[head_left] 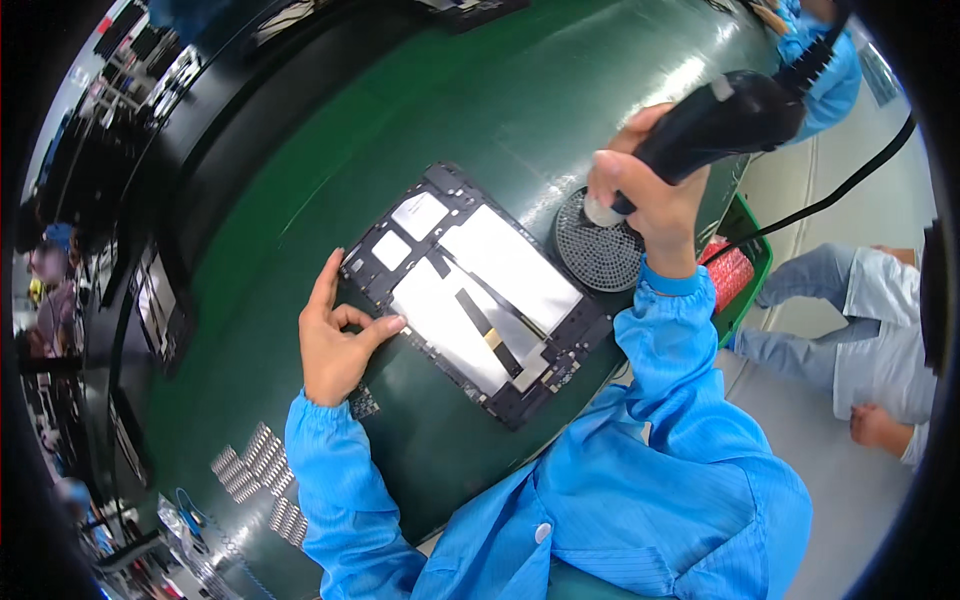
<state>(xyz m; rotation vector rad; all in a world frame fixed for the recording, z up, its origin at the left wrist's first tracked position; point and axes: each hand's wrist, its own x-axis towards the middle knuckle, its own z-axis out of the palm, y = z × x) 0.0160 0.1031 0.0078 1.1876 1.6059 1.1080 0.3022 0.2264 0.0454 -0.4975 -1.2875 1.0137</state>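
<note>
My left hand (338,345) holds the left edge of an opened tablet (505,262), with the index finger near its far left corner and the thumb on its side. The tablet lies flat on the green table, showing silver battery panels, a black ribbon cable (490,335) and a dark frame. My right hand (655,200) is wrapped round a black corded electric screwdriver (725,125). Its pale tip end is over a round grey tray full of small holes (597,250), right of the tablet. Whether the bit touches the tray I cannot tell.
Several shiny metal strips (262,460) and a small circuit board (363,402) lie by my left forearm. Right of the table stands a green bin (765,250) with red bubble wrap (728,275). A black cord (850,185) hangs there. Other people are at right.
</note>
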